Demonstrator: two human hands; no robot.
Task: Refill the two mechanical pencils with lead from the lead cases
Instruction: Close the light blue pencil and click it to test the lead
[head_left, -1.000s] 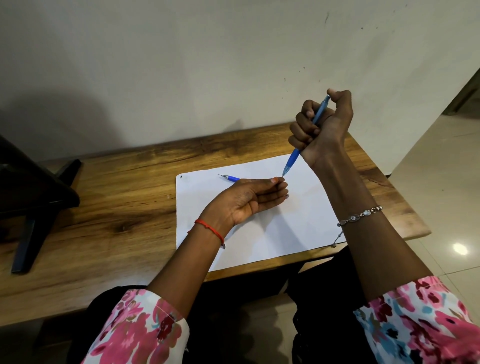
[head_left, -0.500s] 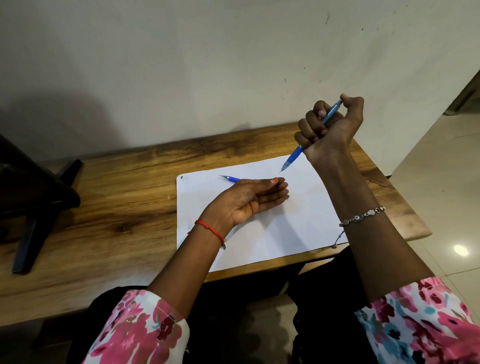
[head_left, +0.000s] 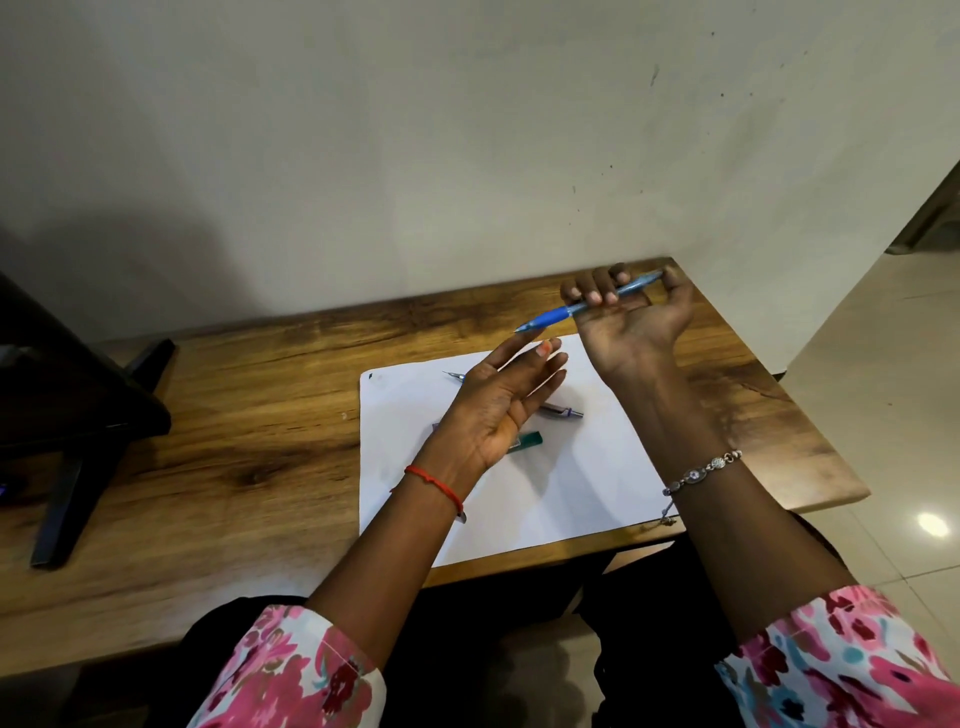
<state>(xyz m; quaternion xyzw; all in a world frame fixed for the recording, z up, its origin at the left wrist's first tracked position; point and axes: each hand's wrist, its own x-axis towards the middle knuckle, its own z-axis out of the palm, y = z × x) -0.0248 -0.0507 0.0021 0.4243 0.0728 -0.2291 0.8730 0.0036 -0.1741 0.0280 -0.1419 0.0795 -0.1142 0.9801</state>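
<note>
My right hand is raised palm up above the far right of the table, fingers curled around a blue mechanical pencil that lies nearly level with its tip pointing left. My left hand hovers open, palm up, over the white paper sheet, its fingertips just below the pencil's tip. A second pencil lies on the sheet, mostly hidden behind my left hand. A green lead case also lies on the sheet, partly hidden by the heel of that hand.
The wooden table stands against a grey wall. A dark stand with angled legs occupies the table's left end. The table's right edge drops to a tiled floor. My lap is under the near edge.
My right hand has turned palm up and lowered, bringing the blue pencil from steeply tilted to nearly level. My left hand has lifted off the sheet and opened, uncovering the second pencil and the green case.
</note>
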